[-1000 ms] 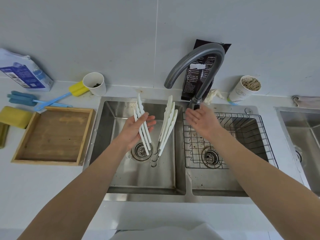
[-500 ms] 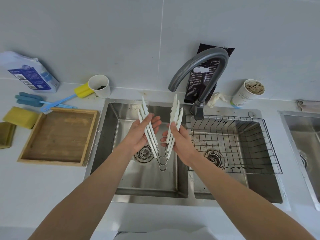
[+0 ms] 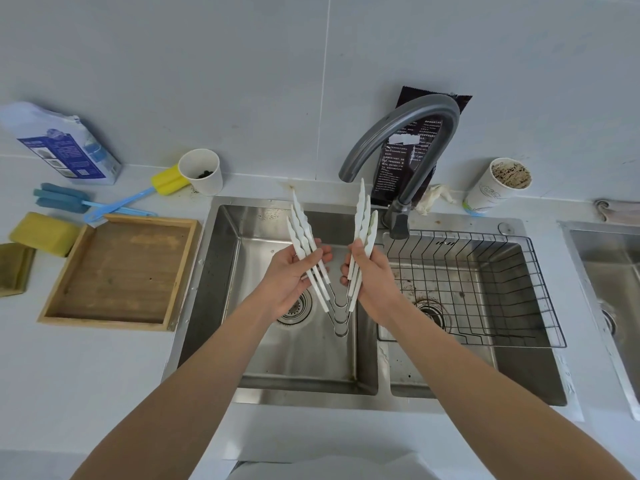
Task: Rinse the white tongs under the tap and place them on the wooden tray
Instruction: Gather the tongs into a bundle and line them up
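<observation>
Wooden tray sits on the desk just left of the sink, well apart from the tongs. We judge the step in hand is the rinse, placing not yet begun. Left hand is palm up over the left basin, its fingers curled round the left arms of the white tongs. Right hand grips the right arms, thumb on the near side. The tongs are in the air as a V: hinge loops low between the forearms, tips toward the wall, right tips just below the tap outlet. To do it well, we'd get water running first and hold the V spread so the stream gets between the stacked arms. Pass tips to hinge under the outlet, turn both faces, shake off over the basin. Then carry left with the hinge low so drips stay off the desk. Grip near mid-arm, since wet plastic will likely be slippery. Hard to make out: the arms cover the left palm contact. It looks like three tongs nested, but we're not sure of the count. Wet or dry, we cannot tell. Most of the right fingers sit behind the arms. No stream shows at the outlet, so we cannot say the tap is on, and the lever at its base is unreadable. The wire basket sits over the right basin, and a second sink at far right is cut off by the frame.
</observation>
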